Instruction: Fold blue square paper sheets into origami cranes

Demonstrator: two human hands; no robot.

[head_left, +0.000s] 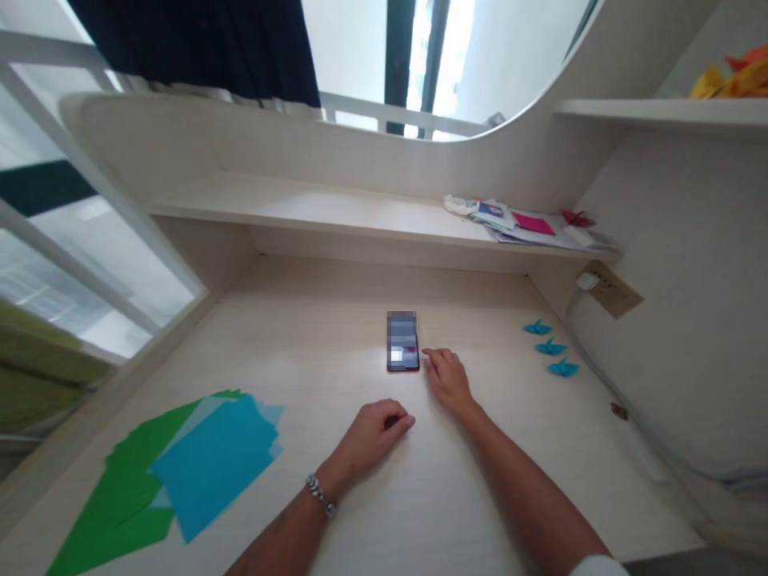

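A phone (402, 342) with a lit screen lies flat in the middle of the pale wooden desk (336, 336). My right hand (447, 378) rests palm down just right of the phone, its fingers stretched toward the phone's lower right corner. My left hand (377, 436) lies on the desk nearer to me, below the phone, with its fingers curled under in a loose fist and nothing seen in it. A metal bracelet (320, 494) sits on the left wrist.
A fanned stack of green and blue paper sheets (180, 464) lies at the front left. Three blue folded paper cranes (550, 347) stand in a row at the right. The shelf above holds papers and a red crane (528, 222). A wall socket (609, 290) with a cable is at right.
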